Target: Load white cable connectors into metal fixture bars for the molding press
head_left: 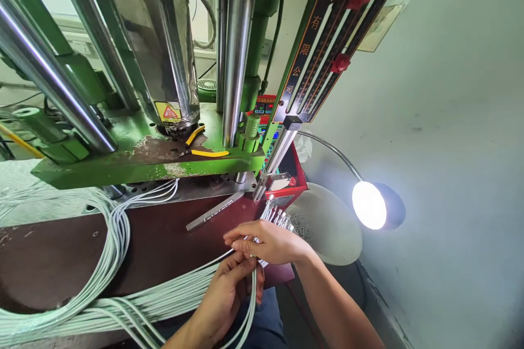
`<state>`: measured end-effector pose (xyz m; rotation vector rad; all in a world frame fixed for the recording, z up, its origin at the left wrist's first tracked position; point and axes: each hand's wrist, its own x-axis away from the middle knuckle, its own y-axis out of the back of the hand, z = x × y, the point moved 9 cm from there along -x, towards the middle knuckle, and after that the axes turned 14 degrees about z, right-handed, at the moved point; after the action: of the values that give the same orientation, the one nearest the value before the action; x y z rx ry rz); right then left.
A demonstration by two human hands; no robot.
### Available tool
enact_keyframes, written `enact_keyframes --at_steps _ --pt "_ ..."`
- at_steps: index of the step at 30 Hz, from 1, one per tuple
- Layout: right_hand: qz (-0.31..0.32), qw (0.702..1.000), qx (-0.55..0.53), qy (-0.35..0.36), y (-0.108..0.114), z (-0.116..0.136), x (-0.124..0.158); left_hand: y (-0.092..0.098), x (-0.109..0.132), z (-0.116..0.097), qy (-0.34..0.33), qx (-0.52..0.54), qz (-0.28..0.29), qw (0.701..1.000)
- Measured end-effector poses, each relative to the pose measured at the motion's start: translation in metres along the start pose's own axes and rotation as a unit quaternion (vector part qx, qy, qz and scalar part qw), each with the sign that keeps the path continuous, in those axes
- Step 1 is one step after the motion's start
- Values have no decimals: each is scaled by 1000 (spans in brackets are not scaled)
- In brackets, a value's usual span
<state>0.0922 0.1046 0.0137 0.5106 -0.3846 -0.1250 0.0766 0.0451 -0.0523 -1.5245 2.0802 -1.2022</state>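
Note:
My left hand [231, 289] is closed around a few white cables [252, 297], which loop down from it toward my lap. Just above, my right hand [266, 242] curls its fingers and thumb over the upper part of these cables; a bit of white shows between them, and their exact grip is partly hidden. Behind my right hand, a cluster of white connector ends [278, 218] fans out at the table's right end. A thick bundle of white cables [176, 292] runs left from my hands along the front of the brown table [164, 245].
A green press machine [164, 170] stands behind the table, with yellow-handled pliers [208, 153] on its plate. A slotted metal bar [215, 211] lies on the table. Coiled cables [118, 240] curve at left. A lit lamp [369, 205] and a pale round bin [331, 229] are at right.

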Motion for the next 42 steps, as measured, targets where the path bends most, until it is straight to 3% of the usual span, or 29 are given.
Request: enact_keyframes --at_steps 4,5,7,9,10,14,18,21,24,28,32,36,42 --pt "67 997 29 38 -11 15 -18 8 9 -5 -13 -21 -2 1000" --pt "50 998 36 32 -6 12 -25 12 13 -6 -11 -14 -8 1000" --pt "-48 995 84 -4 17 -1 -38 20 20 -9 -10 10 -25 1000" --pt "-144 971 181 -57 39 -17 -50 27 28 -15 -20 29 -42 999" --pt "-163 958 223 -78 44 -24 -57 29 31 -18 -28 33 -50 998" --pt "-153 946 275 -81 43 -41 -79 33 41 -26 -46 36 -56 997" --pt "-151 943 289 -67 34 -28 -74 33 42 -25 -43 23 -48 998" --pt "-178 958 217 -60 33 -11 -52 34 40 -24 -49 -7 -50 998" --pt "-190 981 15 -22 31 0 -27 33 36 -21 -52 -52 -51 996" --pt "-156 972 -174 -7 14 0 -5 24 28 -16 -45 -68 -22 996" --pt "-167 957 -233 -44 3 -12 8 10 23 -15 -42 -47 16 998" --pt "-182 947 -258 -59 1 -15 15 9 22 -15 -32 -72 -14 997" --pt "-161 960 -215 -77 4 -10 18 12 18 -12 -18 -151 -52 987"
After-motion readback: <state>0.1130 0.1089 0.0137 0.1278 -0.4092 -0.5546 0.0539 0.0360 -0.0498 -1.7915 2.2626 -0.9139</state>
